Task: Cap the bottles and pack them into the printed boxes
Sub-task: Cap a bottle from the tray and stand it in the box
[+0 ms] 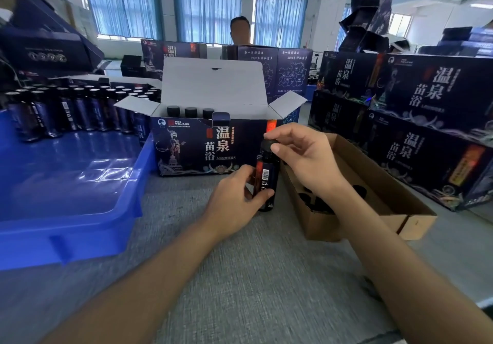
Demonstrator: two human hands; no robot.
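Note:
A small dark bottle (266, 175) with a barcode label stands upright just above the grey table. My left hand (234, 199) grips its body from the left. My right hand (298, 154) pinches the black cap (267, 144) on its neck. Right behind it stands an open printed box (200, 146) with its lid flap up; three capped bottles (190, 111) show along its back row. Several uncapped bottles (80, 109) stand in rows at the far end of a blue tray (69, 226) on the left.
A brown cardboard tray (394, 205) holding loose black caps (317, 202) lies under my right wrist. Stacks of closed printed boxes (426, 119) fill the right side. More boxes and a person stand behind the open box.

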